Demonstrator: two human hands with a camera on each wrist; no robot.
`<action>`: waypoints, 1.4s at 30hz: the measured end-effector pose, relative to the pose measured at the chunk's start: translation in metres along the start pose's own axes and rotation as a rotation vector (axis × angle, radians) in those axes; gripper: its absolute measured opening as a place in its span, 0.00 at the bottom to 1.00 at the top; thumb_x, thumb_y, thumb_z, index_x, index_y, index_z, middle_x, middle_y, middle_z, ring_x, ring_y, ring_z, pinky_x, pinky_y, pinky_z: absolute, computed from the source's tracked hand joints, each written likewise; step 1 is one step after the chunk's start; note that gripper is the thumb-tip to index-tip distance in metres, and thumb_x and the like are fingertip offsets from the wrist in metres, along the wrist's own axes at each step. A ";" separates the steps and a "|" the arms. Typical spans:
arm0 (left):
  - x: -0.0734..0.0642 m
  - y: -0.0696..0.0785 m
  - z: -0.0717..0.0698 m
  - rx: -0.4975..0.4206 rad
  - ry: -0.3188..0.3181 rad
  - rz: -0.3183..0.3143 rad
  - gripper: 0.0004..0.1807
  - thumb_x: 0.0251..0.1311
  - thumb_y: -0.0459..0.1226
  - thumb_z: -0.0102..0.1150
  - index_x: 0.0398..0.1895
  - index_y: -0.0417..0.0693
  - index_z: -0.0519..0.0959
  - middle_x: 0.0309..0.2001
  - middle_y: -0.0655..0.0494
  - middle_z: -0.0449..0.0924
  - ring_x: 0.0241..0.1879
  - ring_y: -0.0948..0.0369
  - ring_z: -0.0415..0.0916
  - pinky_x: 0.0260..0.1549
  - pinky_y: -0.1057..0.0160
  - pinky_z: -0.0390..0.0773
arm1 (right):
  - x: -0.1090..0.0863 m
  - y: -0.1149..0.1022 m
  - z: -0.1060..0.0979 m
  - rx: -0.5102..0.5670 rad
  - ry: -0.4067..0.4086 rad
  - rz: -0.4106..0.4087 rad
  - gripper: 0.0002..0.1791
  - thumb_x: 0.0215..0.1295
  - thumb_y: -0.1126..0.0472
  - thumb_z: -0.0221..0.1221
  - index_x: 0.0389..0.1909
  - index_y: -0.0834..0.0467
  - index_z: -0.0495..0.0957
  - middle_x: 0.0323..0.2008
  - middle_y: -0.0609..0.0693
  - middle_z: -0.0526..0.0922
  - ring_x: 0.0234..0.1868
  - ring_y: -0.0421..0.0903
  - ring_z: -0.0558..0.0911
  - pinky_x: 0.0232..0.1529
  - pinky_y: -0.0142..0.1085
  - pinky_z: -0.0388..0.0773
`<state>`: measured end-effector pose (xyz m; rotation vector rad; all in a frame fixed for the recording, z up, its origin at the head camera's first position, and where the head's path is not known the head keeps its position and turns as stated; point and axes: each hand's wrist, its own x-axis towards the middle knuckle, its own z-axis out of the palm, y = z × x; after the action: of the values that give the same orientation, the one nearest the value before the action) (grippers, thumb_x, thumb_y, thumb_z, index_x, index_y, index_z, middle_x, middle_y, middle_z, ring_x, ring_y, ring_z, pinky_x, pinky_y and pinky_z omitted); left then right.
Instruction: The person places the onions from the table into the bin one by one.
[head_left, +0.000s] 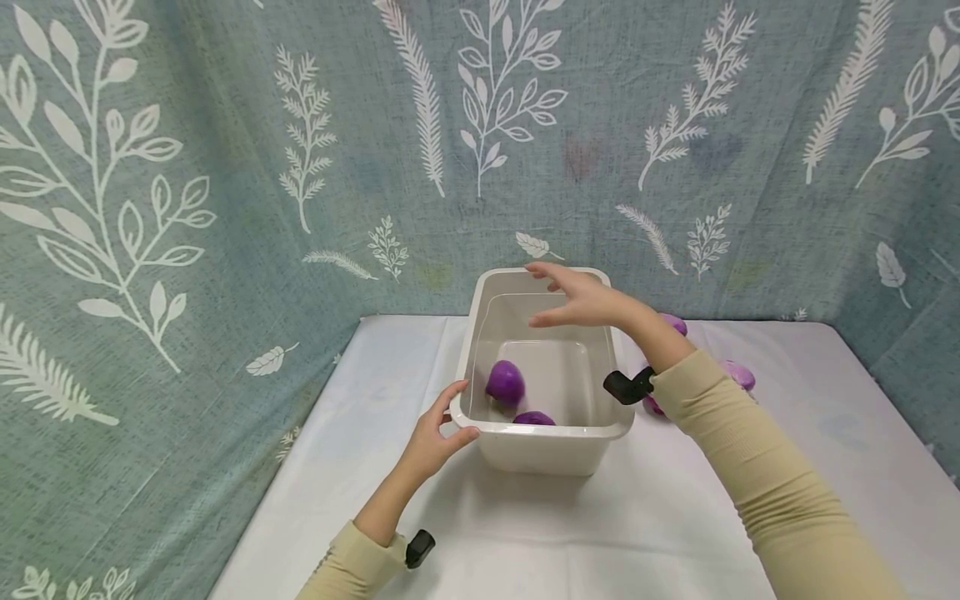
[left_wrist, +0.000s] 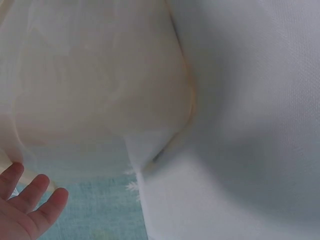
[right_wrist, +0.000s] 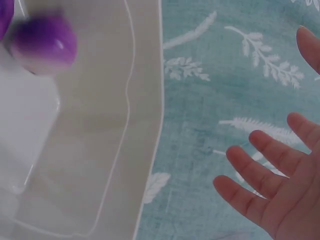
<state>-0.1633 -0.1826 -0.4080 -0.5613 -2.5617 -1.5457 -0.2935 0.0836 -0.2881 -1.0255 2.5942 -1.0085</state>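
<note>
A pale cream plastic bin [head_left: 546, 454] stands on the table. Inside it, towards the left wall, is a round purple vegetable [head_left: 505, 383] with a pale underside, turnip-like and blurred in the right wrist view. A second purple vegetable [head_left: 534, 418] lies near the front wall, partly hidden by the rim. My left hand [head_left: 433, 442] touches the bin's near left corner, thumb at the front rim and fingers along the left side. Above the bin's far part, my right hand [head_left: 581, 302] is spread, with nothing in it; the right wrist view shows its fingers extended.
Right of the bin, partly behind my right arm, lie more purple and pinkish vegetables, one at the back [head_left: 674, 323] and a paler one [head_left: 739, 375]. A white cloth [head_left: 817, 467] covers the table. Behind it hangs a green-blue leaf-patterned curtain [head_left: 600, 150].
</note>
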 end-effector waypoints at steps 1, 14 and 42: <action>0.000 0.000 0.000 0.001 -0.001 -0.008 0.37 0.52 0.38 0.63 0.64 0.36 0.60 0.63 0.36 0.62 0.54 0.40 0.66 0.49 0.44 0.70 | -0.001 0.002 -0.001 0.002 0.002 0.002 0.48 0.54 0.45 0.62 0.70 0.55 0.48 0.67 0.57 0.57 0.63 0.57 0.64 0.58 0.53 0.64; 0.001 -0.002 0.001 0.008 0.004 -0.017 0.37 0.52 0.35 0.63 0.64 0.37 0.60 0.64 0.37 0.61 0.54 0.41 0.66 0.49 0.41 0.68 | -0.038 0.034 -0.024 0.084 0.096 0.094 0.44 0.57 0.49 0.61 0.69 0.55 0.49 0.67 0.59 0.56 0.65 0.59 0.58 0.63 0.54 0.56; 0.000 0.000 0.001 0.017 0.003 0.003 0.37 0.52 0.38 0.63 0.64 0.37 0.60 0.63 0.36 0.63 0.55 0.40 0.65 0.49 0.45 0.70 | -0.141 0.150 0.018 0.223 0.202 0.330 0.43 0.61 0.53 0.57 0.67 0.68 0.45 0.64 0.71 0.54 0.61 0.69 0.58 0.57 0.60 0.59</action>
<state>-0.1635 -0.1817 -0.4084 -0.5606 -2.5684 -1.5206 -0.2622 0.2469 -0.4109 -0.4449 2.6060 -1.3269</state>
